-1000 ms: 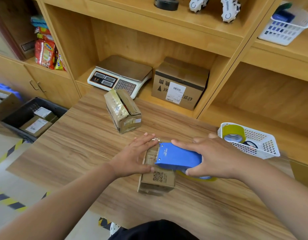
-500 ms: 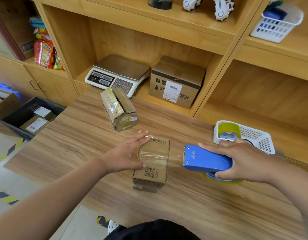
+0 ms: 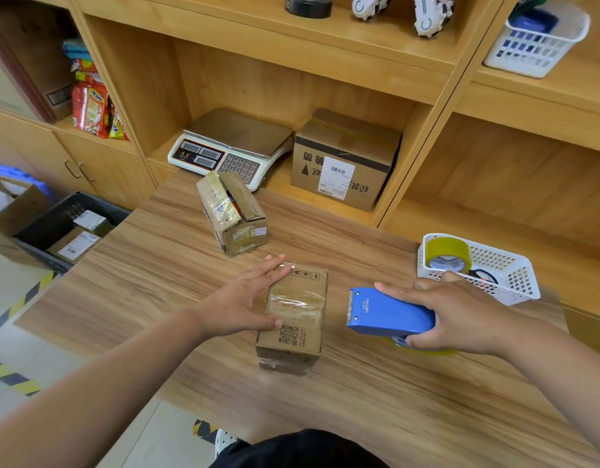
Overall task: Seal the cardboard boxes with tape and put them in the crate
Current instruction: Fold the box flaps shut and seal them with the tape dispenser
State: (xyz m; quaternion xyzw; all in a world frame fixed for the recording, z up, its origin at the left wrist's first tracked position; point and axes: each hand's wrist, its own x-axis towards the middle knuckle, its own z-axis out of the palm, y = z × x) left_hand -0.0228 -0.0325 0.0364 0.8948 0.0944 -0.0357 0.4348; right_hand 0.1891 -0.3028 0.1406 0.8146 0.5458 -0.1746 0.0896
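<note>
Our 9 o'clock: dark crate point(image 3: 52, 220) on floor, labelled boxes point(image 3: 76, 245) inside. We press left hand point(image 3: 244, 300), fingers straight, flat on taped box point(image 3: 300, 298) at table centre. Second box point(image 3: 236, 216) at its 11 o'clock, flap lifted. At its 3 o'clock, our right hand point(image 3: 455, 315) wraps blue tape dispenser point(image 3: 388, 315), clear of box. White basket point(image 3: 518, 285) at 2 o'clock, tape roll point(image 3: 448, 253) inside.

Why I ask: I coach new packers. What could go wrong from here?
1. The toothed edge of the dispenser faces the left hand pressing the box; a pass back could nick it.
2. The tape on the box looks wrinkled and may seal poorly.
3. The far box has a flap open and could reach the crate unsealed.
</note>
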